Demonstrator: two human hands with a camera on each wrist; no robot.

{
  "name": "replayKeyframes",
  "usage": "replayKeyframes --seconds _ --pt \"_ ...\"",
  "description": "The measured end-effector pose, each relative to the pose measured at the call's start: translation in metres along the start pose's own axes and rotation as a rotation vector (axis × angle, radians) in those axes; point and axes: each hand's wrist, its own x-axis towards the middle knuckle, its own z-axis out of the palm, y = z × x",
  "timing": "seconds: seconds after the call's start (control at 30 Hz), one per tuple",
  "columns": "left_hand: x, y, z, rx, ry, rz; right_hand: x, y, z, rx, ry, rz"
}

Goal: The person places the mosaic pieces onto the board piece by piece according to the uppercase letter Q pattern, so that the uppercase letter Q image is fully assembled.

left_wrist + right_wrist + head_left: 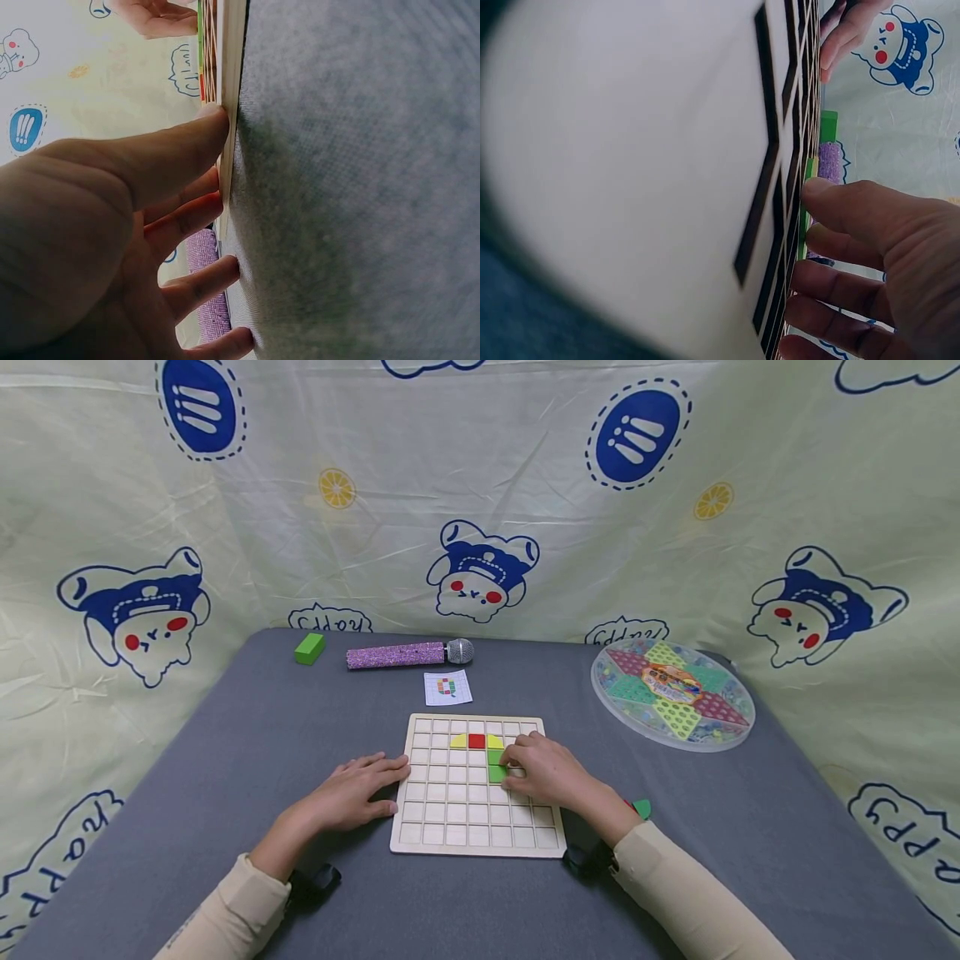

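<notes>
A pale wooden grid board lies on the table. My left hand steadies its left edge, thumb and some fingers against the rim and the other fingers on the cloth. Over the board's right half is my right hand, its thumb pressing at a green tile and its fingers stretched out beside it. Another green tile sits just above that one. In the row higher up, a red tile stands between two yellow tiles, left and right.
Behind the board lie a small pattern card, a purple glitter microphone and a green block. A round Chinese checkers set lies at the back right. Beside my right forearm, a green piece and something red are partly hidden.
</notes>
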Motion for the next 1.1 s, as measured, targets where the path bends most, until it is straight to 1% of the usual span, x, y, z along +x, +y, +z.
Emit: replayKeyframes --seconds 0.27,0.4,0.53,0.67,0.8,0.97,1.1 --pt "0.0 0.0 0.001 -0.004 -0.004 -0.004 -0.006 0.002 -0.002 0.01 -0.003 0.005" --pt "0.0 0.0 0.0 -0.008 -0.005 -0.006 -0.014 0.004 -0.009 0.026 0.012 0.01" --pt "0.0 0.0 0.0 -0.008 -0.01 -0.01 -0.027 0.011 -0.017 0.048 0.035 0.029" --pt "-0.001 -0.001 0.0 -0.009 -0.009 -0.006 -0.04 0.021 -0.022 0.045 0.055 0.046" --pt "-0.001 -0.001 0.001 -0.003 -0.006 -0.002 -0.055 0.029 -0.023 0.04 0.07 0.062" --pt "0.0 -0.001 0.001 0.0 -0.007 -0.006 -0.075 0.037 -0.024 0.017 0.063 0.091" --pt "0.0 -0.001 0.0 -0.001 -0.01 -0.01 -0.09 0.042 -0.024 -0.002 0.09 0.091"
